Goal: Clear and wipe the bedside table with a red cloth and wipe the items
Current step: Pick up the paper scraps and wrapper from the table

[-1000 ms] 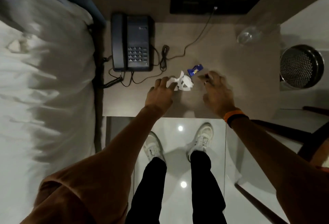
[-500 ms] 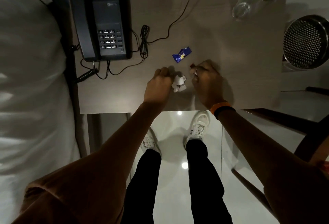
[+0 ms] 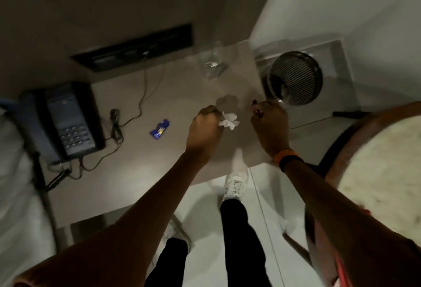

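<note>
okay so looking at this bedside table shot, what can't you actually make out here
- Head view, right hand: something small and red shows at its fingers, too small and blurred to identify.
- Blue wrapper: print too small to read.
- Clear glass: motion blur and dim light hide whether it holds anything.
- Bin: contents hidden in shadow.
- Left hand: closed on white crumpled paper, covering part of it.

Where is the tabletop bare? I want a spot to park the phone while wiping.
Bare: the near strip of the bedside table in front of the telephone, and the patch between the blue wrapper and the wall panel. Crowded: the cords beside the phone, and the right side, with the glass, left hand and right hand.
</note>
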